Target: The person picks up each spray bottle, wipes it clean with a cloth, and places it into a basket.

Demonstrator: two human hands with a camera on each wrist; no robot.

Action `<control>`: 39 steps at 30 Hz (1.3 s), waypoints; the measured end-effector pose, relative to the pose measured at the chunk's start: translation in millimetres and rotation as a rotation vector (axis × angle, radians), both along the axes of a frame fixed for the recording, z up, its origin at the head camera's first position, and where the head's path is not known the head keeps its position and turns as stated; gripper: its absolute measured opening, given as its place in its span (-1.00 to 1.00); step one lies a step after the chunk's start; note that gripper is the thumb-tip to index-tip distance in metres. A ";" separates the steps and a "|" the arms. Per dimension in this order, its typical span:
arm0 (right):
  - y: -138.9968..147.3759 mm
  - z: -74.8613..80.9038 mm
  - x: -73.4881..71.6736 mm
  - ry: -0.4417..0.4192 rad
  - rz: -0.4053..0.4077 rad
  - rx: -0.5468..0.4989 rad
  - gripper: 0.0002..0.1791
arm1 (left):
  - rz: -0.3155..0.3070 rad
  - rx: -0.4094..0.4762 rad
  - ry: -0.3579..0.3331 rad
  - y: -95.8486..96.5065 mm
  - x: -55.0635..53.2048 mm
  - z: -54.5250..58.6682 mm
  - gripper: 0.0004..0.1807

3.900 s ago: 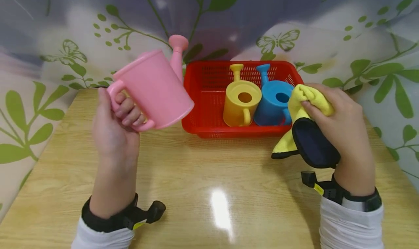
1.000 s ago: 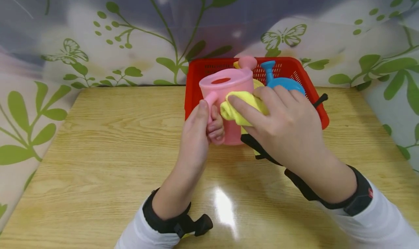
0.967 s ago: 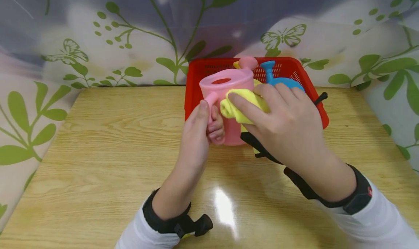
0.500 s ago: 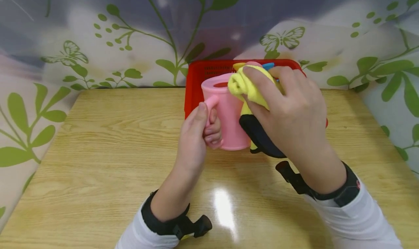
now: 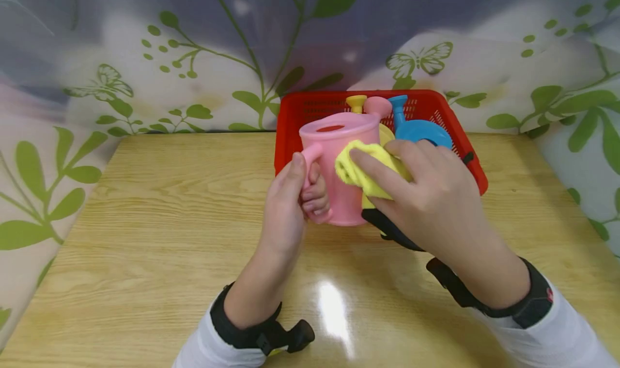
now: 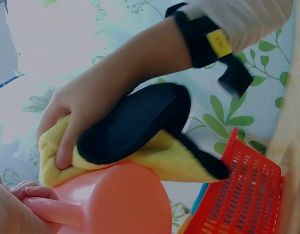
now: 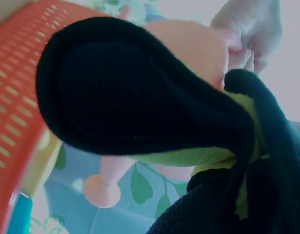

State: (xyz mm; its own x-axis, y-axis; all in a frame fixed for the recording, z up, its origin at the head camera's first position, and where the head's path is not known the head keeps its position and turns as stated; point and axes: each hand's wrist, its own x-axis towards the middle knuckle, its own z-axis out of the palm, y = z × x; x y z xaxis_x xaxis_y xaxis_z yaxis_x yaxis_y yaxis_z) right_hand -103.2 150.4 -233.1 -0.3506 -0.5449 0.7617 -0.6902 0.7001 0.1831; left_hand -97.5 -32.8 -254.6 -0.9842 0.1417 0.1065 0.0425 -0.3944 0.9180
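Looking at a pink watering can (image 5: 345,204), raised above the table (image 5: 169,223) just on the near side of the red basket (image 5: 287,153), slightly toward 3 o'clock of the head view's middle. Seeming light, hollow and stiff, probably moulded plastic; likely bearing firm pressure without cracking, yet perhaps sliding under a bare squeeze round the smooth body. Best taking hold by the handle (image 5: 313,153), jutting toward 9 o'clock, and minding the spout, pointing toward 1 o'clock.

Clasping that handle narrowly with the left grip (image 5: 289,204), curling fingers through the loop and laying the thumb along the top. Pinching a yellow cloth (image 5: 356,175) in the right grip (image 5: 436,196), bunching soft, probably limp folds between fingers and thumb and resting them against the can's 3 o'clock side. Trailing a dark panel (image 7: 135,92) from the cloth, toward 5 o'clock in the head view.

Finding, inside the basket, a yellow watering can (image 5: 357,103) toward 12 o'clock, mostly hidden, and a blue watering can (image 5: 423,131) toward 2 o'clock, partly covered by the right grip. Seeing a leaf-patterned backdrop (image 5: 213,77) beyond, at 12 o'clock.
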 end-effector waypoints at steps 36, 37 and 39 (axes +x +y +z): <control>15.3 -25.5 18.7 -0.032 0.244 0.131 -0.70 | 0.031 0.124 0.025 -13.2 -1.2 5.3 -0.59; 15.3 -24.8 18.0 -0.040 0.237 0.124 -0.69 | 0.026 0.118 0.030 -13.4 -0.9 5.4 -0.59; 14.9 -23.2 15.9 -0.049 0.227 0.104 -0.68 | 0.009 0.111 0.045 -13.5 -0.3 5.3 -0.60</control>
State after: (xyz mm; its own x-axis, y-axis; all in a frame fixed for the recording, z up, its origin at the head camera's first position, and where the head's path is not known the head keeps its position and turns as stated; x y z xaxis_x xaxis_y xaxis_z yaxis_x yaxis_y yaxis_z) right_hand -87.3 165.3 -256.3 -0.2454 -0.6882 0.6827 -0.8374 0.5053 0.2084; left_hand -97.7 -46.2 -249.3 -0.9793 0.1176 0.1646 0.0864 -0.4926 0.8660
